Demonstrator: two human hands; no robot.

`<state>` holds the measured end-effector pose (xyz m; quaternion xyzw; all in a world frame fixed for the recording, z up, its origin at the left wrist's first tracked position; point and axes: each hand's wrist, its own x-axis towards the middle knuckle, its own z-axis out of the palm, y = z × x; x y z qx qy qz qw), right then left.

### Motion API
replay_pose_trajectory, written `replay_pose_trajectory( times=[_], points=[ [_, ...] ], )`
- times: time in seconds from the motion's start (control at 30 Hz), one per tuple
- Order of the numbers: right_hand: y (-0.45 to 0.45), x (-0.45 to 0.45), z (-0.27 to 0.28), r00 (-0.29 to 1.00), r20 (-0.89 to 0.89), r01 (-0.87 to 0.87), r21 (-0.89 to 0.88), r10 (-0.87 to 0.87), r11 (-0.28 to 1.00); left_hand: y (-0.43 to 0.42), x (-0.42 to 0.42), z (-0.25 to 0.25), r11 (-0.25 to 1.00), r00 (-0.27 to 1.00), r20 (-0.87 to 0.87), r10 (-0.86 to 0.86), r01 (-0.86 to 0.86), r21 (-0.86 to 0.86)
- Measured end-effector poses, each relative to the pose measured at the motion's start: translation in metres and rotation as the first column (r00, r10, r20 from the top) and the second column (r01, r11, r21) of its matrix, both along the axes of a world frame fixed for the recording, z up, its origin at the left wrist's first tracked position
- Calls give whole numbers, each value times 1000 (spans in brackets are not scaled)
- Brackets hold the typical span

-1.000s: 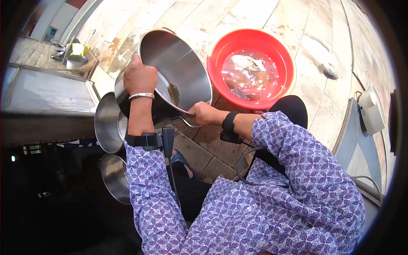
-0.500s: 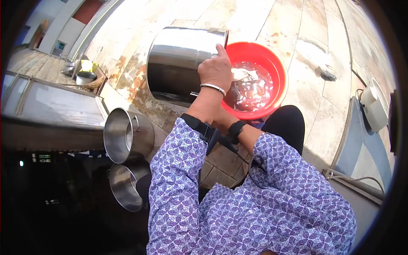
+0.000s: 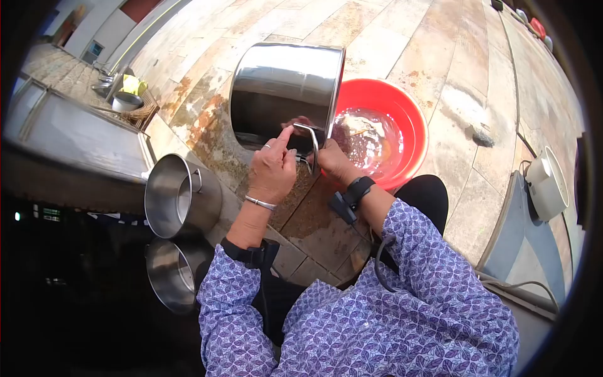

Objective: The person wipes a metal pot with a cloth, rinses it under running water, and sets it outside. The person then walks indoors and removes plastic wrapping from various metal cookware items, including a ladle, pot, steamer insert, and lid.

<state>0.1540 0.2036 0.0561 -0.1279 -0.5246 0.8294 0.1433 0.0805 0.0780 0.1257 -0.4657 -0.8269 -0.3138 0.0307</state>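
A large shiny steel pot [image 3: 282, 81] lies tipped on its side, its mouth over the red basin [image 3: 418, 119]. The basin holds cloudy water with light glints. My right hand [image 3: 336, 162] grips the pot's rim beside the basin, its fingertips partly hidden. My left hand [image 3: 273, 166] is at the pot's wire handle [image 3: 312, 139], index finger stretched towards its upper end and thumb apart; no grip on it shows. A ring and a bracelet are on this hand and wrist.
Two more steel pots [image 3: 210, 198] stand at my left, by a dark area. A white appliance [image 3: 548, 183] rests on the blue-grey surface at right. A basket [image 3: 141, 114] with a small pot is at far left. Stone paving [image 3: 389, 53] stretches ahead.
My left hand has moved off the pot's side, down and left to its handle. The pot has turned, bringing the handle into view. My right hand now shows at the rim.
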Motion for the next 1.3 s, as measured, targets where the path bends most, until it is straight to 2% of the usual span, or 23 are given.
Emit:
replay_pose_trajectory(
  times=[0.03,0.1,0.17,0.23,0.3,0.37,0.43,0.5,0.53,0.57,0.6,0.67,0.77,0.87,0.9,0.97,1.0,1.03,1.13,1.17,1.23,1.3],
  points=[
    [2,-8,-5,998,-29,-53,26,53,998,-23,-10,-11,998,998,29,52,-52,25],
    [6,-38,-20,981,-195,0,42,9,999,-70,-20,-23,968,928,281,246,-220,-122],
    [17,-48,-10,985,-138,-99,69,108,993,-115,-27,-49,946,867,381,322,-307,-100],
    [24,-42,31,986,21,-163,-4,163,987,-140,-20,-49,912,741,540,399,-380,-151],
    [35,-54,22,991,-4,-135,7,135,991,-157,-21,-50,914,712,589,383,-386,-129],
    [41,-60,18,996,83,-46,107,37,993,-161,-18,-38,897,603,709,366,-431,-97],
    [33,-60,38,978,207,-33,168,-3,985,-163,-19,-34,883,568,731,378,-460,-99],
    [18,-65,55,974,219,6,260,-65,965,-158,-25,-25,866,534,750,389,-490,-100],
    [16,-69,54,968,232,14,341,-99,940,-157,-32,-22,871,580,686,439,-464,-165],
    [19,-70,54,962,234,31,423,-142,906,-154,-36,-22,874,584,690,428,-460,-154],
    [25,-69,58,957,261,-18,492,-128,870,-158,-41,-29,892,661,624,417,-430,-141],
    [40,-63,53,942,318,-98,570,-110,816,-162,-51,-41,891,635,641,431,-412,-192],
    [45,-62,49,861,486,-212,610,-149,763,-169,-59,-59,852,554,659,509,-432,-295],
    [21,-87,46,869,483,-248,614,-109,749,-173,-65,-62,874,509,722,469,-382,-299],
    [19,-90,47,888,460,-318,579,22,751,-175,-64,-59,895,498,754,428,-351,-275],
    [14,-106,47,885,435,-441,671,165,596,-176,-60,-58,895,485,774,407,-382,-232],
    [5,-113,49,867,457,-470,624,197,624,-175,-63,-52,890,466,776,425,-373,-263],
    [4,-114,47,839,477,-529,606,260,595,-175,-61,-52,884,461,780,424,-398,-245],
    [-10,-112,43,817,507,-562,592,275,579,-174,-54,-52,873,423,813,400,-444,-199],
    [-15,-113,42,826,486,-558,634,286,535,-174,-49,-55,862,413,813,411,-466,-199],
    [-20,-116,39,767,571,-633,603,293,485,-174,-39,-66,836,416,802,428,-520,-177],
    [-38,-134,35,736,615,-648,522,281,554,-170,-29,-75,791,373,818,438,-592,-154]
  ],
)
